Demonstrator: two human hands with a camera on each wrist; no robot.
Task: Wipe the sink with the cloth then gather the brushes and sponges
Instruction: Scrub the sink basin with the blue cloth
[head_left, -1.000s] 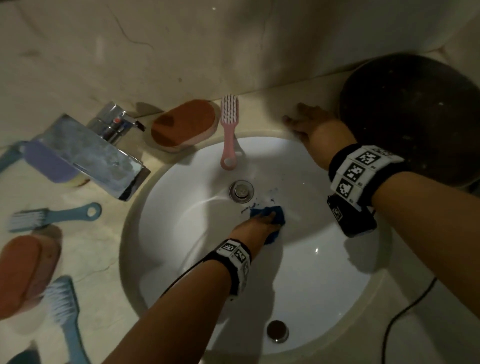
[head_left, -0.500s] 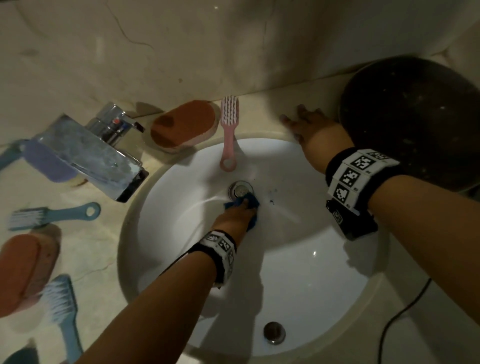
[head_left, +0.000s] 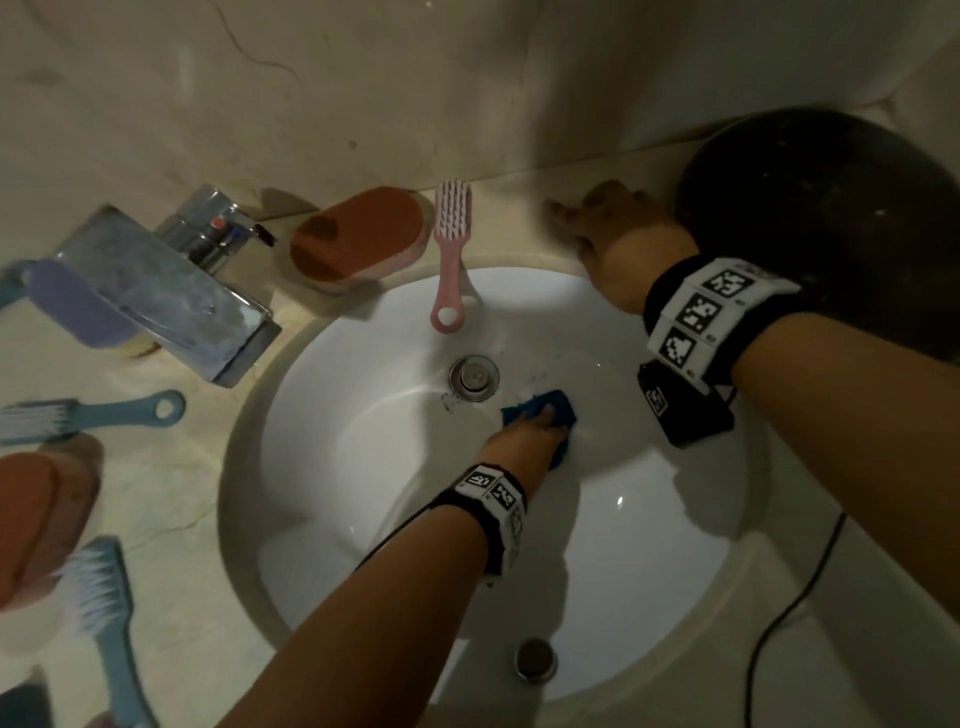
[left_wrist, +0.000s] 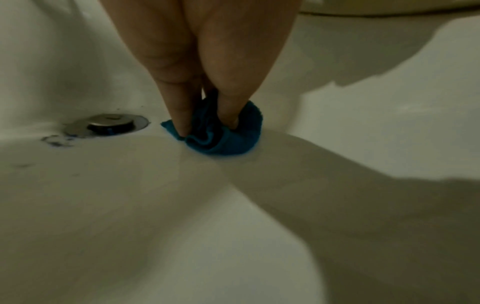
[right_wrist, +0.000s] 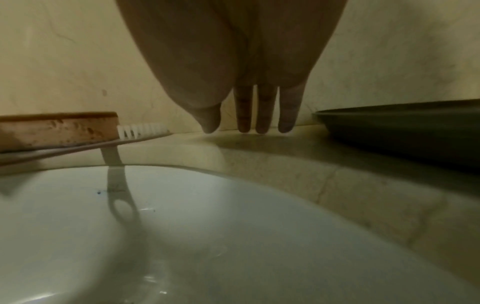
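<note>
Blue cloth (head_left: 540, 410), pinched under the left hand (head_left: 524, 434), has slid from the drain (head_left: 474, 375) to its four o'clock, so the sink (head_left: 649, 519) wiping continues, while the right hand (head_left: 613, 228) rests spread on the counter (head_left: 519, 208).

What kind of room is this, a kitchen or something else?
Most likely a bathroom: a round white sink set into a marble-like counter, with a chrome tap beside it and a tiled wall behind.

Right hand (right_wrist: 233, 61), fingers (right_wrist: 265, 111) straight, tips on counter (right_wrist: 363, 185). Sponge (right_wrist: 57, 129) and brush (right_wrist: 140, 129) lay left; dark dish (right_wrist: 405, 125) right; sink (right_wrist: 207, 236) near.
</note>
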